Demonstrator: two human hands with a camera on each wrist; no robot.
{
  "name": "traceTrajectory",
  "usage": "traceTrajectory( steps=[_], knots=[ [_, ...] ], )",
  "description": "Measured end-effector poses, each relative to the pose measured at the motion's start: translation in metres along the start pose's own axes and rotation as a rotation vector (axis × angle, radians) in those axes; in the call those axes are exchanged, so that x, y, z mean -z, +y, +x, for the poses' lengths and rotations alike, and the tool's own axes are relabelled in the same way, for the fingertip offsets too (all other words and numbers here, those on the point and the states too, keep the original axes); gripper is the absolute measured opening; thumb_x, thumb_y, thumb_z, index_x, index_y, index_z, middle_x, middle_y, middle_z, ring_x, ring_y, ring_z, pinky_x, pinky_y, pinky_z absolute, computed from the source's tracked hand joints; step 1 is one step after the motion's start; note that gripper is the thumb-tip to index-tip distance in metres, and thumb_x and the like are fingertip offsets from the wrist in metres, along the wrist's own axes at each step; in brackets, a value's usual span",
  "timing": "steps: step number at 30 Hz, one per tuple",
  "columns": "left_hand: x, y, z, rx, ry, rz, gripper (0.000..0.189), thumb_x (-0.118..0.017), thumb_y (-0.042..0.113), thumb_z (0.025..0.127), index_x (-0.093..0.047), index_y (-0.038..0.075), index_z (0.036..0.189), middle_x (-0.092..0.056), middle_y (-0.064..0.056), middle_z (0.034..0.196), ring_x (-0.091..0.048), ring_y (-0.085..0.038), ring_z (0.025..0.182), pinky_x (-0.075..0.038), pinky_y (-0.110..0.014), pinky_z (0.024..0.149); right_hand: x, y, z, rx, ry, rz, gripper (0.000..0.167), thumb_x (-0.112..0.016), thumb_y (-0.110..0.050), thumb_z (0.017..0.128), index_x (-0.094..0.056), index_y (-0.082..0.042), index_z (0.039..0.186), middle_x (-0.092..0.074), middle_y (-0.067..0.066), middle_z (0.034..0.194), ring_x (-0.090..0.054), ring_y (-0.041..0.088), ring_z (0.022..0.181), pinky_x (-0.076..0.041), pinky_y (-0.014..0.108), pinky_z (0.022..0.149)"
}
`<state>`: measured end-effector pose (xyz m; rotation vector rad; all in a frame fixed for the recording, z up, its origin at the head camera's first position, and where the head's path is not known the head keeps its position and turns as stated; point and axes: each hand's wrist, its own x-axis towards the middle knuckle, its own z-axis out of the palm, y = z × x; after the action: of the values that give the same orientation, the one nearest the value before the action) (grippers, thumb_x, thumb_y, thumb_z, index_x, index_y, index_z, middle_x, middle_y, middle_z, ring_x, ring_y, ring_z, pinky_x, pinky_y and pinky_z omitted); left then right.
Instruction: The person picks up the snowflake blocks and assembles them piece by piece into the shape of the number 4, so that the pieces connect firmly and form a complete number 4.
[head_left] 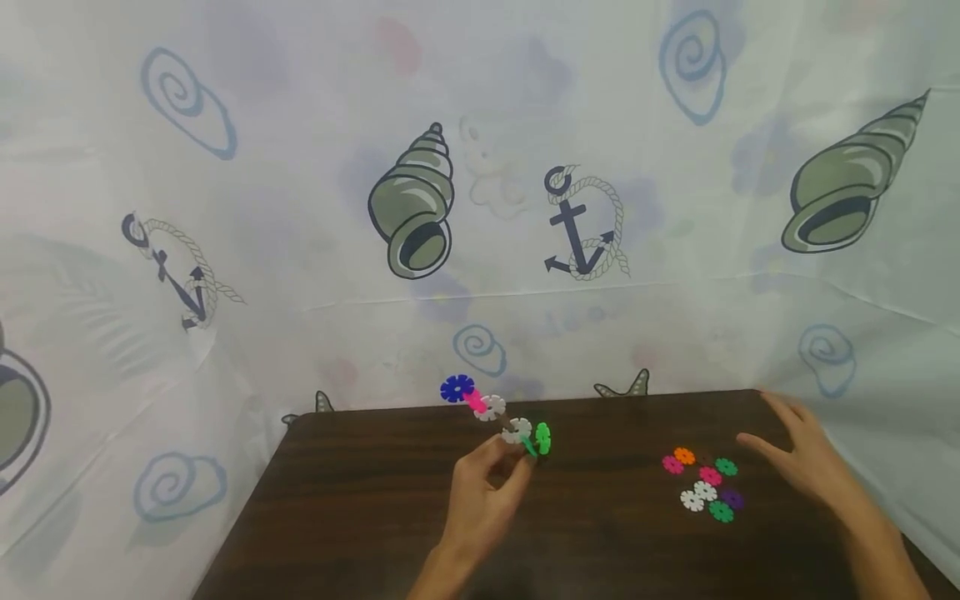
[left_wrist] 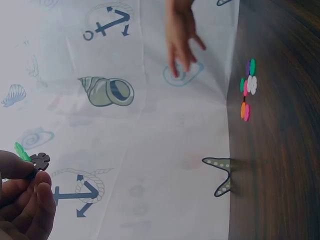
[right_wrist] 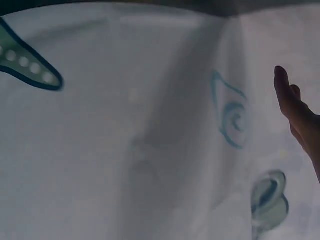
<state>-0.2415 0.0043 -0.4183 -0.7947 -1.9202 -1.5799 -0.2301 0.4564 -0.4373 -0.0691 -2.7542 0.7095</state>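
My left hand (head_left: 483, 492) pinches a chain of slotted flower-shaped plastic discs between thumb and fingers, raised over the table. The chain runs from a blue disc (head_left: 450, 392) through a pink disc (head_left: 475, 402) and white ones to a bright green disc (head_left: 543, 438) beside the fingertips. In the left wrist view a brown disc (left_wrist: 42, 161) shows at the fingertips; the fingers hide part of the chain. My right hand (head_left: 806, 458) is held above the table's right side with fingers extended and nothing in them. Nearest to it lie loose discs, among them a green disc (head_left: 726, 467).
The loose group on the dark wooden table (head_left: 360, 500) also includes an orange disc (head_left: 684, 456), a purple disc (head_left: 734, 500) and a white disc (head_left: 692, 502). A printed cloth (head_left: 337, 167) with shells and anchors hangs behind the table and along its sides.
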Motion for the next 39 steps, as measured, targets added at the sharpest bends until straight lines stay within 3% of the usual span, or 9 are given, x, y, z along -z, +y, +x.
traceTrajectory(
  steps=[7, 14, 20, 29, 39],
  knots=[
    [0.005, 0.0, -0.003, 0.003, -0.012, -0.014, 0.014, -0.076, 0.004, 0.088, -0.076, 0.018, 0.09, -0.071, 0.002, 0.076, -0.059, 0.001, 0.063, -0.053, -0.02, 0.056, -0.019, 0.048, -0.004, -0.02, -0.068, -0.053, 0.086, -0.063, -0.044, 0.101, -0.027, 0.015, 0.152, -0.025, 0.056, 0.142, -0.031, 0.073, 0.124, -0.034, 0.083, 0.091],
    [0.01, 0.001, -0.004, -0.04, -0.014, -0.03, 0.012, -0.075, 0.004, 0.088, -0.076, 0.016, 0.089, -0.07, 0.001, 0.075, -0.058, 0.001, 0.062, -0.052, -0.018, 0.055, -0.044, 0.073, -0.015, -0.058, -0.167, -0.081, 0.084, -0.062, -0.045, 0.101, -0.029, 0.016, 0.148, -0.025, 0.058, 0.138, -0.034, 0.08, 0.117, -0.038, 0.084, 0.086],
    [0.014, 0.002, -0.006, -0.021, -0.022, -0.043, 0.012, -0.075, 0.003, 0.088, -0.075, 0.016, 0.089, -0.071, 0.0, 0.074, -0.058, 0.002, 0.061, -0.052, -0.018, 0.053, -0.061, 0.073, -0.023, -0.097, -0.238, -0.068, 0.084, -0.061, -0.047, 0.101, -0.03, 0.016, 0.148, -0.024, 0.061, 0.136, -0.029, 0.082, 0.12, -0.032, 0.088, 0.088],
    [0.017, 0.002, -0.008, -0.024, -0.021, -0.044, 0.011, -0.076, 0.004, 0.089, -0.075, 0.016, 0.088, -0.071, 0.0, 0.075, -0.059, 0.001, 0.062, -0.053, -0.019, 0.056, -0.07, 0.059, -0.02, -0.06, -0.21, -0.054, 0.063, -0.063, -0.039, 0.101, -0.051, 0.008, 0.141, -0.028, 0.056, 0.14, -0.028, 0.081, 0.124, -0.024, 0.091, 0.088],
    [0.017, 0.005, -0.008, 0.012, -0.028, -0.035, 0.011, -0.076, 0.006, 0.089, -0.075, 0.016, 0.088, -0.072, 0.001, 0.076, -0.061, 0.0, 0.063, -0.054, -0.02, 0.057, -0.075, 0.056, -0.012, 0.005, -0.161, -0.086, 0.046, -0.07, -0.032, 0.097, -0.066, 0.001, 0.129, -0.049, 0.044, 0.136, -0.044, 0.071, 0.121, -0.04, 0.082, 0.085]
  ],
)
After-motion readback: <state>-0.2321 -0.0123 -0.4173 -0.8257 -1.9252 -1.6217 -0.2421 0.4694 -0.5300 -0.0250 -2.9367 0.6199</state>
